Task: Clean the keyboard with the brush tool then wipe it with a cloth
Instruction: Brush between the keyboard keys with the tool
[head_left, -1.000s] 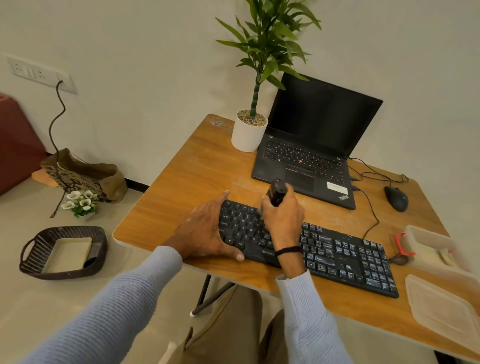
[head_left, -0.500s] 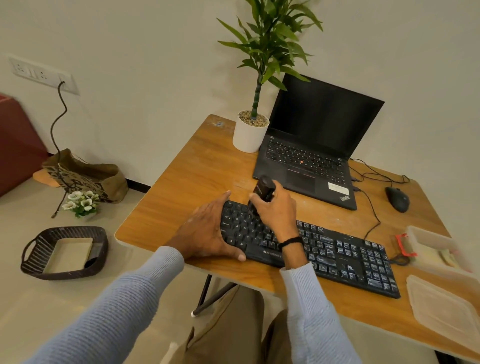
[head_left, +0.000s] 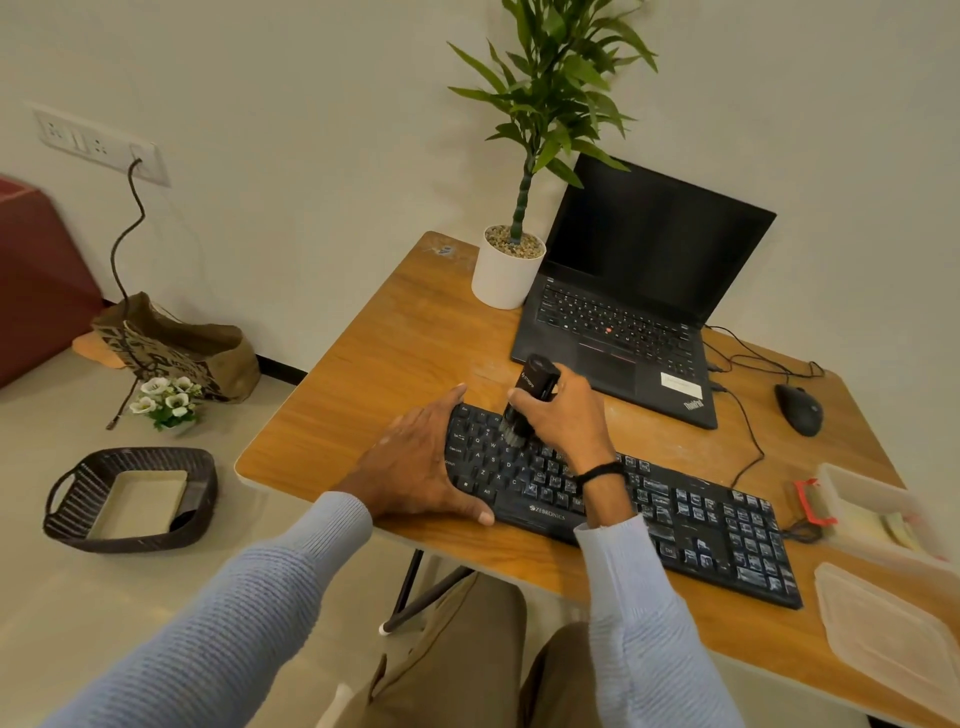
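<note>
Right, the brushing step is on: the right hand is wrapped round the black cylindrical brush tool, fingers curled about its barrel. The tool is tipped over so its grey bristles sit down on the upper-left letter keys of the black full-size keyboard. The left hand holds nothing. It lies flat over the keyboard's left end, fingers stretched along the side and thumb on the front edge, pinning the board to the wooden table.

The keyboard lies slantwise across the near part of the table, just in front of the open black laptop, and its right end runs toward the clear plastic container.

By my reading the brush is working the left block, and the long run of keys to the right is yet to be covered (pale smears show on them, dust or glare, hard to say). The next move calls for light strokes along the rows toward the right, bristles worked into the gaps, with the bracing hand stopping any slide. The cloth comes after that. I can't pick one out for certain; something pale lies in the container, but what it is I cannot tell
</note>
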